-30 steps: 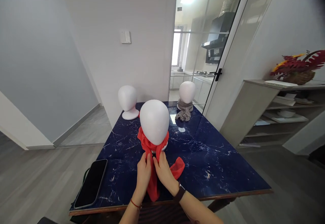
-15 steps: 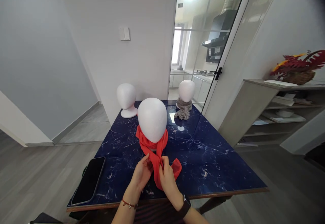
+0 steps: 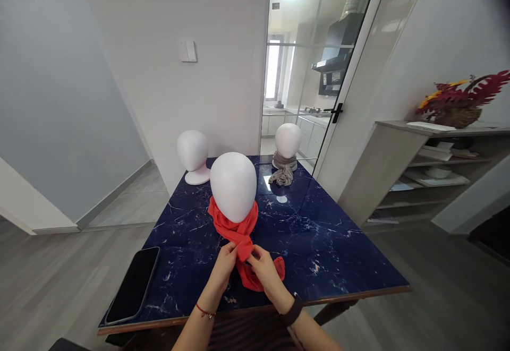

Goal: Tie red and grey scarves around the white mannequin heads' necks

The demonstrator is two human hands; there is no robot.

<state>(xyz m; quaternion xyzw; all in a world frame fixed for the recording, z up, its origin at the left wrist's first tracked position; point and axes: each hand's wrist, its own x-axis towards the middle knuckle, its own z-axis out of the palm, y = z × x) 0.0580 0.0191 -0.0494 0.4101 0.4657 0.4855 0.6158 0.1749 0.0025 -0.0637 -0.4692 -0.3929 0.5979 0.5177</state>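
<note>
A red scarf point(image 3: 236, 230) is wrapped round the neck of a white foam mannequin head point(image 3: 233, 186) near the middle of the table. Its front part is crossed over below the chin, and the loose end lies in a fold on the tabletop to the right. My left hand point(image 3: 225, 260) pinches the scarf at the left of the crossing. With fingers closed on the cloth, my right hand point(image 3: 263, 266) grips it from the right side. The fingertips of both hands are partly hidden by the fabric.
The dark blue marbled table point(image 3: 326, 250) carries a black phone point(image 3: 133, 285) at its left front. Behind stand a bare foam head point(image 3: 193, 151) on the left and another foam head point(image 3: 288, 139) with a grey-brown scarf point(image 3: 283, 173). A shelf unit point(image 3: 422, 144) stands right.
Both hands have shifted the crossed cloth, and the front of the scarf is now bunched closer under the chin. The view has turned slightly, so everything sits a little further left.
</note>
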